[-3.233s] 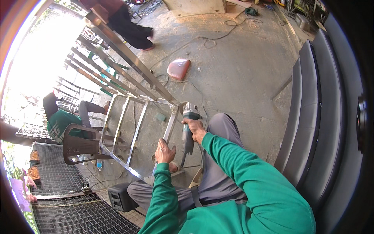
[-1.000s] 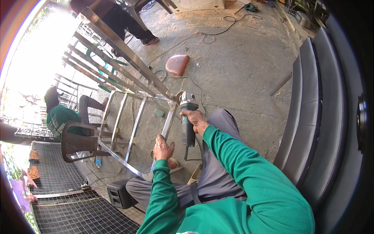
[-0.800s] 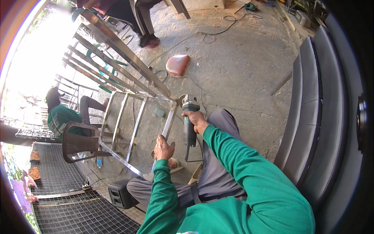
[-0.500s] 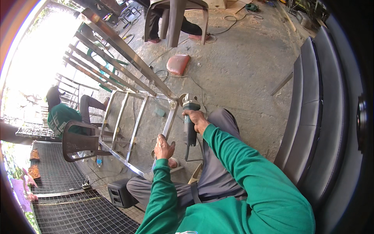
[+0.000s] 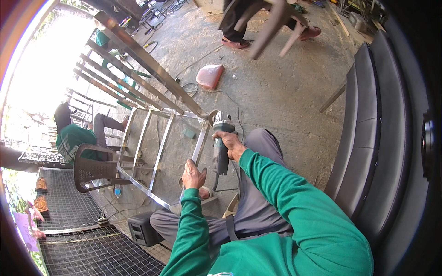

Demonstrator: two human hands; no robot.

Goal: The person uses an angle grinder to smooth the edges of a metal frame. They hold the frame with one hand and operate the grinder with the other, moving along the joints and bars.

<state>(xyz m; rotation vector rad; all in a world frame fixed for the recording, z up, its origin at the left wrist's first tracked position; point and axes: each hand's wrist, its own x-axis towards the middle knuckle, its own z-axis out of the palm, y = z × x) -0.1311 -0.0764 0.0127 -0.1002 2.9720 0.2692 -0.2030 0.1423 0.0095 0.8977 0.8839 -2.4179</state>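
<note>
My right hand point(image 5: 231, 144) is wrapped round the body of an angle grinder point(image 5: 221, 154). The grinder's disc end points away from me and meets the near right corner of a welded metal frame point(image 5: 159, 152). My left hand point(image 5: 194, 175) grips the frame's near rail below that corner, its thumb to the right of the rail; the undersides of its fingers are hidden. Bare silver crossbars make up the frame's near part, with long darker bars point(image 5: 152, 64) running off to the far left. The grinder's cord trails down beside my leg.
A seated person in green point(image 5: 80, 140) is at the left on a brown plastic chair point(image 5: 94, 168). Wire mesh panels point(image 5: 69, 198) lie lower left, near a black case point(image 5: 143, 228). A reddish block point(image 5: 210, 76) sits on the concrete floor. Black padded panels point(image 5: 384, 129) line the right.
At the far side, a person's legs and a plastic chair have moved right. My right hand and the grinder have shifted slightly left. My left hand keeps its place on the frame.
</note>
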